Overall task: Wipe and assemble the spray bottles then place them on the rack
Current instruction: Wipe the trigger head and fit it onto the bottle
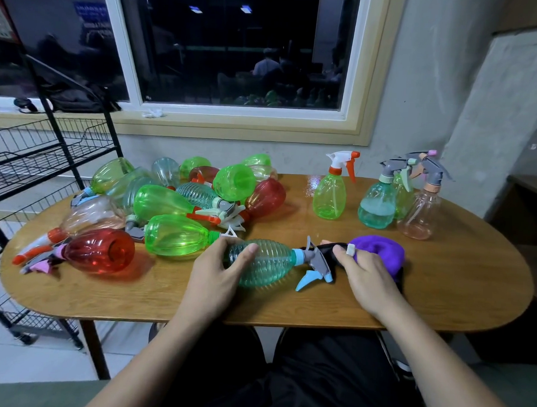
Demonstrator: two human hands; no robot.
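Note:
A ribbed teal spray bottle (pixel 267 261) with a grey and light-blue trigger head lies on its side on the wooden table (pixel 287 302). My left hand (pixel 218 272) grips its wide end, thumb across the top. My right hand (pixel 365 275) holds a purple cloth (pixel 379 249) with a dark part against the bottle's spray head. To the left lies a pile of green, red, peach and teal bottles (pixel 175 205) with loose trigger heads. Three or more assembled bottles (pixel 381 199) stand upright at the back right.
A black wire rack (pixel 32 159) with several shelves stands left of the table. A window (pixel 231 48) and its sill run along the back wall. A dark cabinet (pixel 528 202) sits at the right. My knees are under the table's near edge.

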